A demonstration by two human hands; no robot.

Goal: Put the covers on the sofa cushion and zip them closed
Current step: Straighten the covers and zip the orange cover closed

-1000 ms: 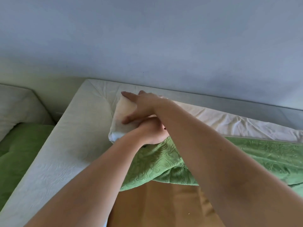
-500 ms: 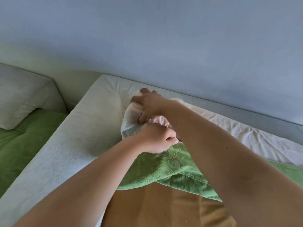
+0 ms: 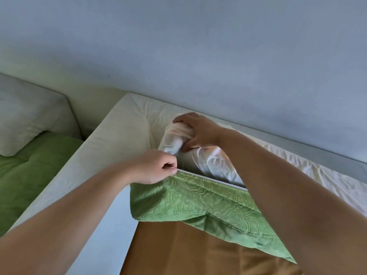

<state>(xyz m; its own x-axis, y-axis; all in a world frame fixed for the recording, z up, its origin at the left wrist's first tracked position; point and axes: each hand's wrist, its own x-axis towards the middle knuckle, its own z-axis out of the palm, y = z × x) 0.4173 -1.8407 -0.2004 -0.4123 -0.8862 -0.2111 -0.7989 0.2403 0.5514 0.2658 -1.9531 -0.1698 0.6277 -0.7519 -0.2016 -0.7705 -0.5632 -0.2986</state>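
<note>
A white sofa cushion (image 3: 210, 161) pokes out of a green embossed cover (image 3: 198, 203) that lies over a white pad. My right hand (image 3: 198, 132) grips the bunched white corner of the cushion and squeezes it together. My left hand (image 3: 156, 167) pinches the corner of the cover's open edge, where a pale zipper strip (image 3: 210, 178) runs to the right. The cover's mouth is open along that strip, and the cushion's lower part is hidden inside it. My right forearm covers the cover's right side.
The white sofa pad (image 3: 111, 143) lies along a blue-grey wall (image 3: 198, 56). To the left are a green seat cushion (image 3: 29, 175) and a white back cushion (image 3: 25, 112). Brown fabric (image 3: 188, 249) lies below the green cover.
My left hand has moved left and down away from the right hand, pulling the cover's edge open. The cushion's white corner now shows more, still gripped by my right hand.
</note>
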